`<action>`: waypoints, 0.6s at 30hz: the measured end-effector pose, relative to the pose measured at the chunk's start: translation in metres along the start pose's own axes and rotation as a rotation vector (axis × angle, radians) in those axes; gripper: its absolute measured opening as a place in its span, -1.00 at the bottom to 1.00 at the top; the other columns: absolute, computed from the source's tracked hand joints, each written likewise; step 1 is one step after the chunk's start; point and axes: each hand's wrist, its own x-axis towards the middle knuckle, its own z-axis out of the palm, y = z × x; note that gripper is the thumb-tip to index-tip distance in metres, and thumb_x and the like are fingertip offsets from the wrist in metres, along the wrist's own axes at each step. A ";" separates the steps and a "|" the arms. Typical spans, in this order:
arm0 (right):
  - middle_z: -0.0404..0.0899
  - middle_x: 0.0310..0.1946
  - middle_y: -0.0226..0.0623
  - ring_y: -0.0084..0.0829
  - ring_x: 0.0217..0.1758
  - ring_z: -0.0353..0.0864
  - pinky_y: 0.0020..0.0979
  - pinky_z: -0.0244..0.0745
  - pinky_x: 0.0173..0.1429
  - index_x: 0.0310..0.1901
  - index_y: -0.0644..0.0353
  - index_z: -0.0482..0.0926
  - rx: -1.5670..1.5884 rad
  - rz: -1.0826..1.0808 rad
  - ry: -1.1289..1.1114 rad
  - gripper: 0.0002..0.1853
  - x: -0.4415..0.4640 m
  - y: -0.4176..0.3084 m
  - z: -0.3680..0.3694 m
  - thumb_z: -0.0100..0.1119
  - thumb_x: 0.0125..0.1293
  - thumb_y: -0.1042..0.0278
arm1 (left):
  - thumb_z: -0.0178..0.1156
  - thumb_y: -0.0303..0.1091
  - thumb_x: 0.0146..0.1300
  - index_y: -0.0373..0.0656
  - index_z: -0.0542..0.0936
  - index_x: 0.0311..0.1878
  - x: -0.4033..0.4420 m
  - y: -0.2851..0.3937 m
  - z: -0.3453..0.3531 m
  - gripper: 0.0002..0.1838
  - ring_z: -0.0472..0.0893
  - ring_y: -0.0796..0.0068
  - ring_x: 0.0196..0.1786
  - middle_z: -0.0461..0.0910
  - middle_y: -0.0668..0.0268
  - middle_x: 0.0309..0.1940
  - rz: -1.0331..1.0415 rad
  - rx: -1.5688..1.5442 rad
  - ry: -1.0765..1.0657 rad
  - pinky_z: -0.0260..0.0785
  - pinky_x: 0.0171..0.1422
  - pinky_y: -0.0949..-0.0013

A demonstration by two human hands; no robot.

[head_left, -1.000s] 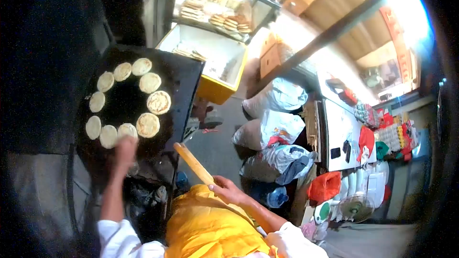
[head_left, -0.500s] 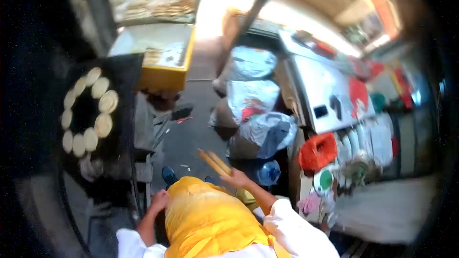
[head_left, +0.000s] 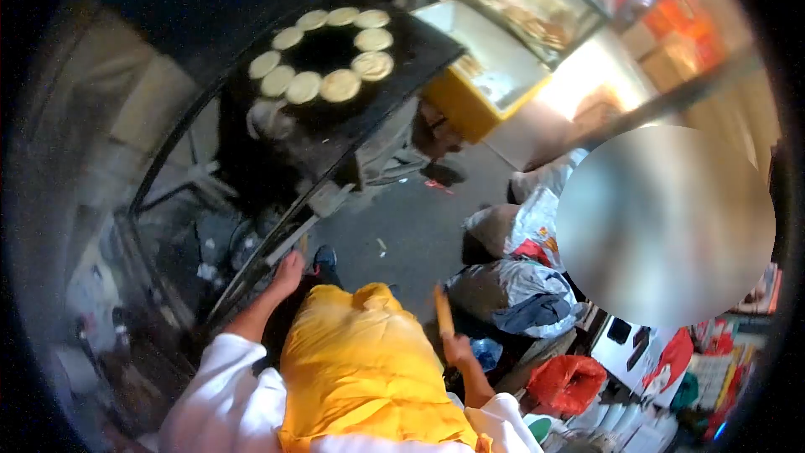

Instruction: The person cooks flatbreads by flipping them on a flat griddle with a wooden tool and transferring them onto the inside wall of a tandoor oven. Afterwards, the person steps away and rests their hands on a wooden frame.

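Note:
My right hand (head_left: pixel 457 350), right of the yellow apron, is closed around a wooden stick (head_left: pixel 444 312) that points up. On the apron's other side, my left hand (head_left: pixel 288 273) is closed beside the edge of the griddle stand. A small tan tip shows above its fingers; what it belongs to is unclear. Round flatbreads (head_left: pixel 340 85) lie in a ring on the dark griddle (head_left: pixel 402 54), beyond both hands. The yellow apron (head_left: pixel 365 361) fills the bottom middle.
A yellow-sided box (head_left: pixel 470 105) stands beside the griddle, below a glass case of flatbreads. Filled bags (head_left: pixel 537 298) line the floor at right, near a red bag (head_left: pixel 566 383) and a white table (head_left: pixel 620 352). A shoe (head_left: pixel 325 260) is below. A round blur hides part of the right side.
The view has swung, and the griddle now lies nearer the top middle. My left hand has left the flatbreads and is down by the stand. My right hand still holds wood.

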 end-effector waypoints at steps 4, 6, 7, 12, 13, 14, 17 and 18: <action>0.41 -0.47 -0.38 -0.53 -0.50 0.40 -0.42 0.38 -0.41 -0.05 0.36 0.42 0.485 -0.167 -0.112 -0.53 -0.019 -0.114 -0.029 0.18 0.26 0.07 | -0.08 -0.48 0.31 -0.07 0.39 -0.26 0.060 0.018 -0.035 -0.93 0.38 0.63 -0.54 0.36 0.43 -0.56 0.195 -0.574 0.019 0.26 -0.46 0.48; 0.41 -0.46 -0.38 -0.53 -0.48 0.41 -0.43 0.40 -0.38 0.02 0.39 0.41 0.484 -0.224 -0.098 -0.47 -0.024 -0.144 -0.021 0.19 0.25 0.04 | -0.03 -0.48 0.30 -0.10 0.42 -0.31 0.088 0.038 -0.065 -0.93 0.41 0.61 -0.52 0.41 0.43 -0.54 0.239 -0.646 0.155 0.28 -0.43 0.49; 0.41 -0.46 -0.38 -0.53 -0.48 0.41 -0.43 0.40 -0.38 0.02 0.39 0.41 0.476 -0.217 -0.099 -0.47 -0.026 -0.150 -0.012 0.19 0.25 0.04 | 0.01 -0.43 0.31 -0.13 0.44 -0.29 0.094 0.054 -0.087 -0.95 0.43 0.61 -0.50 0.44 0.40 -0.52 0.213 -0.570 0.209 0.32 -0.40 0.48; 0.48 -0.43 -0.33 -0.50 -0.46 0.45 -0.43 0.41 -0.38 0.01 0.43 0.43 0.293 -0.061 -0.099 -0.41 -0.035 -0.145 0.051 0.22 0.22 0.00 | 0.03 -0.39 0.30 -0.19 0.50 -0.11 0.169 0.065 -0.164 -0.84 0.52 0.19 -0.11 0.52 0.16 -0.22 0.514 0.047 0.361 0.37 -0.06 0.24; 0.51 -0.41 -0.30 -0.50 -0.49 0.45 -0.42 0.38 -0.44 0.02 0.44 0.43 0.378 -0.040 -0.076 -0.39 -0.029 -0.123 0.074 0.24 0.19 -0.01 | 0.03 -0.39 0.30 -0.19 0.50 -0.11 0.177 0.076 -0.175 -0.84 0.52 0.19 -0.11 0.52 0.16 -0.22 0.510 0.039 0.344 0.37 -0.06 0.24; 0.53 -0.41 -0.28 -0.50 -0.47 0.45 -0.40 0.36 -0.43 -0.01 0.43 0.47 0.290 -0.050 -0.029 -0.40 -0.026 -0.105 0.093 0.26 0.17 -0.01 | 0.04 -0.37 0.30 -0.20 0.47 -0.05 0.183 0.092 -0.187 -0.80 0.49 0.17 -0.06 0.48 0.15 -0.14 0.584 0.136 0.339 0.36 -0.01 0.22; 0.57 -0.36 -0.24 -0.46 -0.35 0.51 -0.40 0.41 -0.27 -0.11 0.41 0.54 0.196 0.155 -0.025 -0.44 -0.084 -0.140 0.112 0.26 0.15 -0.04 | 0.07 -0.33 0.30 -0.22 0.43 0.04 0.225 0.114 -0.203 -0.71 0.45 0.13 0.03 0.43 0.14 -0.02 0.774 0.341 0.377 0.32 0.09 0.16; 0.57 -0.36 -0.24 -0.46 -0.35 0.51 -0.40 0.41 -0.27 -0.11 0.41 0.54 0.202 0.179 -0.015 -0.44 -0.095 -0.149 0.120 0.26 0.15 -0.04 | 0.08 -0.32 0.28 -0.23 0.42 0.08 0.238 0.116 -0.202 -0.66 0.43 0.10 0.08 0.42 0.12 0.02 0.891 0.452 0.434 0.29 0.15 0.12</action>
